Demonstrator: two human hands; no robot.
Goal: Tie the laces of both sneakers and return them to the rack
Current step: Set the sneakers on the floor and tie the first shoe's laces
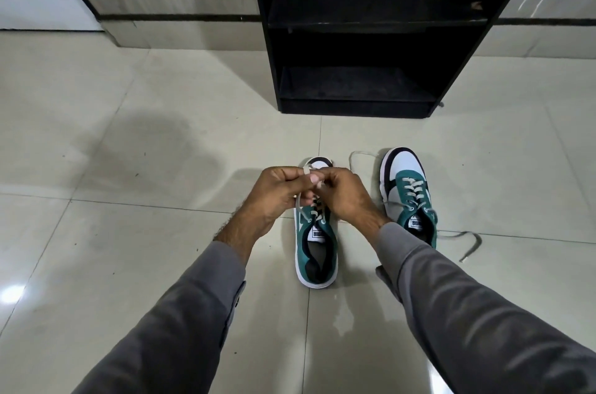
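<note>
— What do we see, largest thing first?

— We see the glossy pale tiled floor (129, 135) spreading under both our hands, and beyond them, further from us, the tall black open-fronted shoe rack (358, 38), its shelves dark and seemingly bare.

— And the shoes?

— Directly beneath our hands sits the green, white and black low-top sneaker (316, 245), toe pointing toward the rack, heel toward us. Just to the right of our right hand stands the matching second green, white and black sneaker (408, 197), its loose off-white laces (464, 242) trailing across the floor on both sides.

— What are the hands doing?

— Our left hand (277, 190) and right hand (342, 193), grey sleeves behind them, meet above the nearer sneaker's tongue. Both are curled narrow, fingertips pinching the off-white lace of the near sneaker (304, 170), which runs down from the left hand to the eyelets. Whether a knot has formed, we cannot tell.
</note>
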